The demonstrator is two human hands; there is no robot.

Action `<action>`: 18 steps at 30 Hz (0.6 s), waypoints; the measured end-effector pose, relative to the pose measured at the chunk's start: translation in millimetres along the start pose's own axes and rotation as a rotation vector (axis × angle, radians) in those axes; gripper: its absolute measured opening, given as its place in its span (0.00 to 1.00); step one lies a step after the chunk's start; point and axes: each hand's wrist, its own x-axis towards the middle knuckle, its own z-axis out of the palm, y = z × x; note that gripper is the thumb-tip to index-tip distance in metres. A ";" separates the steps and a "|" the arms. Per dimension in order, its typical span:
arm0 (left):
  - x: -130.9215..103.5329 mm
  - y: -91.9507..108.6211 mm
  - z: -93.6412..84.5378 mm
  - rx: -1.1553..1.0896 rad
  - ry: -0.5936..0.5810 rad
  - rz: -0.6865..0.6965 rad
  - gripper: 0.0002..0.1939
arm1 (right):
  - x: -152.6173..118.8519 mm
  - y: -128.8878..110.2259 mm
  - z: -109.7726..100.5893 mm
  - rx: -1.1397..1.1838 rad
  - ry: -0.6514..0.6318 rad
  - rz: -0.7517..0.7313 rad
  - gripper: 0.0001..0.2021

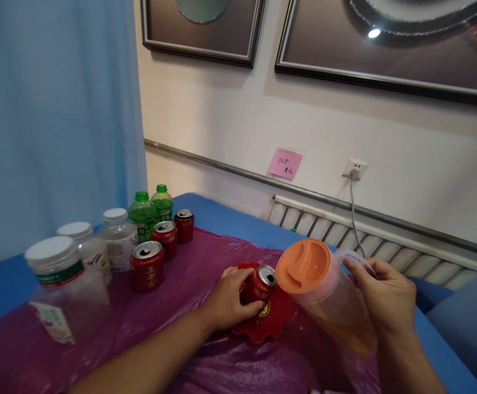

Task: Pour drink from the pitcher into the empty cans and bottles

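Observation:
My left hand [231,298] is wrapped around a red drink can [259,287] with an opened top. The can leans slightly to the right over a red scalloped mat [263,328]. By its handle, my right hand [388,293] grips a clear plastic pitcher [337,306] with an orange lid. Tilted toward the can, the pitcher has its lid edge beside the can's top. Some yellowish-brown liquid shows low in the pitcher. I cannot make out any stream between pitcher and can.
Several opened red cans [147,268], two green-capped bottles [142,213] and clear white-lidded jars [68,290] stand at the left. Purple plastic sheeting [205,257] covers part of the blue surface [222,219]. Behind are a radiator [386,246] and a plugged-in cord [354,213].

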 end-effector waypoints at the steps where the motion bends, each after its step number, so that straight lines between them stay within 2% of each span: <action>1: -0.3 -0.3 0.1 0.002 0.003 -0.001 0.31 | -0.1 0.2 -0.1 -0.005 0.000 0.003 0.23; 13: 0.3 -1.2 1.3 -0.038 -0.057 -0.001 0.31 | -2.6 -2.6 1.2 0.032 -0.011 0.076 0.24; 18: 0.6 1.9 -0.3 -0.052 -0.086 0.001 0.31 | -3.3 -4.6 1.3 0.036 -0.014 0.059 0.24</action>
